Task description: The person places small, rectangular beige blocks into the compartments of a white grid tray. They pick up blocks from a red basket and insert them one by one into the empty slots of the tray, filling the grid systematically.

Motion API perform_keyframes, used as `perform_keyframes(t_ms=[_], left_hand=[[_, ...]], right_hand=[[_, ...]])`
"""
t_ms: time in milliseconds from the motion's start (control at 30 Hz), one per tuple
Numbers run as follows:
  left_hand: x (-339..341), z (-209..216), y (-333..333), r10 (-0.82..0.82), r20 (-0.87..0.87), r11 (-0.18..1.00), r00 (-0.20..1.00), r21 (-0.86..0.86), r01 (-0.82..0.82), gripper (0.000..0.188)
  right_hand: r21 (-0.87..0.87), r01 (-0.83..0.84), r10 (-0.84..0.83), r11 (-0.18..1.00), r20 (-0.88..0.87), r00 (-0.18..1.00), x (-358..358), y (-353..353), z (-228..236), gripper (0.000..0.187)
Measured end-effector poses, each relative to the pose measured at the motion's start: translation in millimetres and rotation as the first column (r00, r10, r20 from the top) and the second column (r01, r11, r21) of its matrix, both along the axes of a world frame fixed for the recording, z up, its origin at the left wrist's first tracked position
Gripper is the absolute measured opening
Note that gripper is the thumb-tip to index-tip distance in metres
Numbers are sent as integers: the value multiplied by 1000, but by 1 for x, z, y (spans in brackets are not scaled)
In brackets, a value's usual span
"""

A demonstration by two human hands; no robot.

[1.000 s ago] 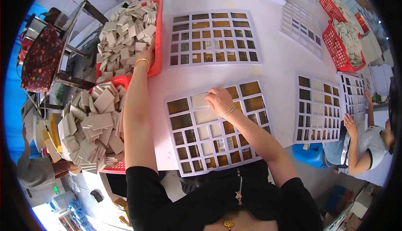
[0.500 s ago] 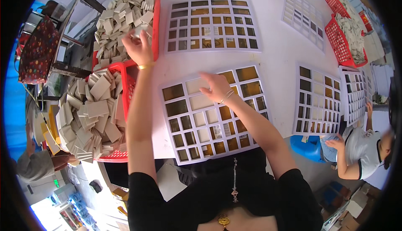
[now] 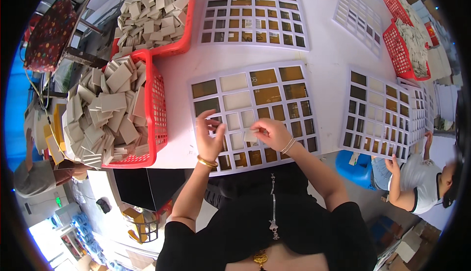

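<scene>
Before me on the white table lies a white grid frame (image 3: 250,88) with rectangular compartments. Cream tiles (image 3: 236,101) fill several compartments of its second column; others show a brown or dark backing. My right hand (image 3: 273,134) pinches a small cream tile (image 3: 250,135) over the lower part of that column. It looks tilted, partly inside its compartment or just above it; I cannot tell which. Over the frame's left side hovers my left hand (image 3: 210,137), fingers curled but apart, with nothing visible in them.
Red baskets heaped with cream tiles stand at left, one near (image 3: 158,109) and one farther (image 3: 189,25). A second grid frame (image 3: 251,44) lies beyond mine. At right, a co-worker (image 3: 417,185) reaches to another frame (image 3: 348,109). More red baskets (image 3: 396,50) stand far right.
My left hand has come from the far basket back over the frame. My right hand has moved down the second column, and a small tile now shows in its fingers. The view has shifted.
</scene>
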State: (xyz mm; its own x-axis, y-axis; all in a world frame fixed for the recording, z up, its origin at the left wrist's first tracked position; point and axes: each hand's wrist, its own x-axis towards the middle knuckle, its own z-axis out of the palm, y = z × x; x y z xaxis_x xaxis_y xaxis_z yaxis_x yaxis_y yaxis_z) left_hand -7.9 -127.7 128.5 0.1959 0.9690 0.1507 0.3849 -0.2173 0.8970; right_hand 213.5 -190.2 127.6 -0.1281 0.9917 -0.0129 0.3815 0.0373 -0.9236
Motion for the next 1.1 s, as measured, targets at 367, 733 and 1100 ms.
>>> perform_keyframes(t_ms=[367, 733, 1100], left_hand=[[-81, -60, -30, 352, -151, 922, 924, -117, -370, 37], [-76, -68, -22, 214, -144, 940, 966, -239, -244, 39], [-1, -63, -32, 38, -122, 987, 992, -153, -57, 54]], right_hand=[[278, -142, -11, 950, 486, 874, -10, -5, -16, 10], [301, -92, -99, 949, 562, 821, 1, -26, -7, 29], [147, 814, -807, 563, 311, 502, 168, -106, -64, 60]])
